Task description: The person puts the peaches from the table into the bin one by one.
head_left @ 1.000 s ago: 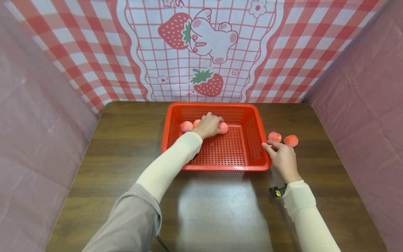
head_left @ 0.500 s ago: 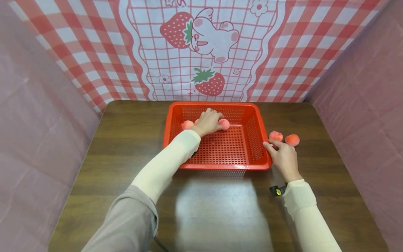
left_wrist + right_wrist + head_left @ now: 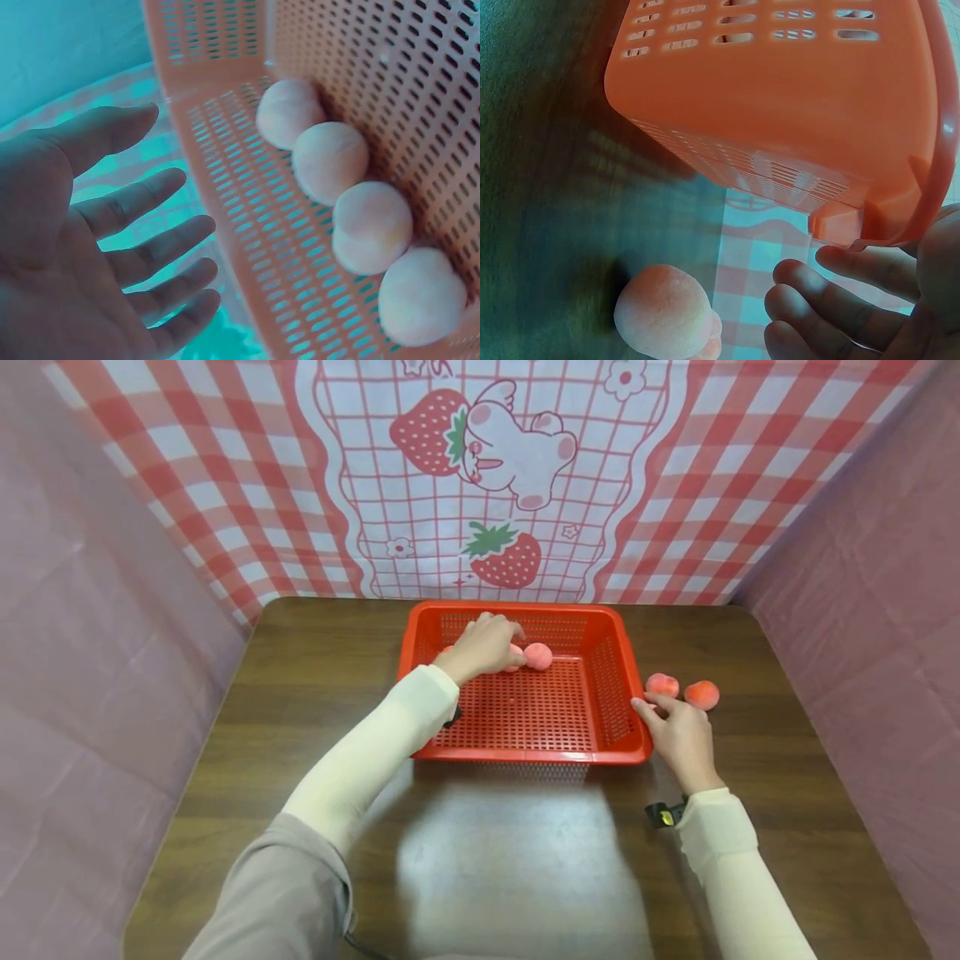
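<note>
Inside the red slotted plastic basket (image 3: 525, 758), several pink peaches stand in a row along the far wall; the rightmost peach (image 3: 537, 656) shows fully, and its neighbours are partly hidden in the head view. Over that row hovers my left hand (image 3: 482, 647), its fingers spread and relaxed. The left wrist view has the left hand (image 3: 112, 217) apart from the peaches (image 3: 373, 227), holding nothing. At the basket's right side my right hand (image 3: 681, 739) pinches the rim, thumb on top and index finger (image 3: 866, 270) under it; the other fingers hang loosely.
Two peaches, one nearer the basket (image 3: 662, 685) and one farther right (image 3: 702, 695), lie on the wooden table (image 3: 300, 693) beyond my right hand. A checked strawberry-print cloth (image 3: 510, 560) hangs behind the table, with pink cloth (image 3: 862, 568) on both sides.
My left hand has drawn back to the left from the rightmost peach, which now stands uncovered. My right hand stays at the basket rim. The view has shifted slightly.
</note>
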`<state>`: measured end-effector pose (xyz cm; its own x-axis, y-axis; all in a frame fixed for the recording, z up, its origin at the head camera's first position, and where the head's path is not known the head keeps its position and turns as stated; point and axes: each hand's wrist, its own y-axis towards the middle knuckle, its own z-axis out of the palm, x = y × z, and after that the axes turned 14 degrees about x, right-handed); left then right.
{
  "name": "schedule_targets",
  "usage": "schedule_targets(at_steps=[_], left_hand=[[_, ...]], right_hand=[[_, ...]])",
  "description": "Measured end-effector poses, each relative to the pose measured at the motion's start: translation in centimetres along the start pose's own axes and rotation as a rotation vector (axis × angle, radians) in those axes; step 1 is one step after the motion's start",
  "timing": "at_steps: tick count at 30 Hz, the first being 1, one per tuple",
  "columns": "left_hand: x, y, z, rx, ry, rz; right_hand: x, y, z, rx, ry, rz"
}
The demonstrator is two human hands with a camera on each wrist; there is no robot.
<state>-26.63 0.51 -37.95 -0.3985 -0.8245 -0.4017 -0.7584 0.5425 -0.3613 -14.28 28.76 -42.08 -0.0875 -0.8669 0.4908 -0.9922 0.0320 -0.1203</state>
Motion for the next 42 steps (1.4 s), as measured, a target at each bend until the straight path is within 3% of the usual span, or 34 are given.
schedule_targets(at_steps=[17, 28, 42], left_hand=[[1.1, -3.7, -2.0, -0.057, -0.081, -0.059], [2.9, -6.3, -3.6, -0.124, -0.158, -0.126], [5.2, -8.2, -3.1, -0.185, -0.202, -0.159]], right_hand=[[0.2, -0.2, 0.0, 0.044, 0.029, 0.027], [0.2, -0.1, -0.2, 0.054, 0.041, 0.033], [0.2, -0.1, -0.1, 0.043, 0.027, 0.023]])
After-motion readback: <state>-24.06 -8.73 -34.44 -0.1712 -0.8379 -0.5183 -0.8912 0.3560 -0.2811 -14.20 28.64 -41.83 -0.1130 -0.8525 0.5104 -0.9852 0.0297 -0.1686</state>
